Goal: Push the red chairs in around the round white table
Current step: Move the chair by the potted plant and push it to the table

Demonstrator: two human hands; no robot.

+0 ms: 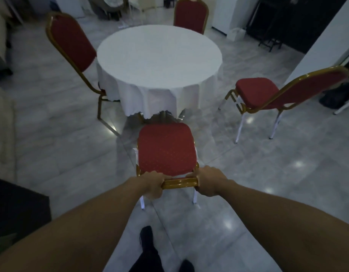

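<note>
A round table (159,57) under a white cloth stands in the middle of the room. Directly in front of me is a red chair (166,148) with a gold frame, its seat just short of the cloth's hem. My left hand (153,186) and my right hand (208,183) both grip the top rail of its backrest. A second red chair (71,46) sits at the left with its seat under the cloth. A third (191,15) stands tucked in at the far side. A fourth (268,93) stands at the right, apart from the table.
Glossy grey tiles cover the floor. A white pillar (323,42) rises behind the right chair. Dark furniture (18,209) sits at my lower left, and a pale sofa (0,122) lines the left edge. My dark shoes (147,238) show below.
</note>
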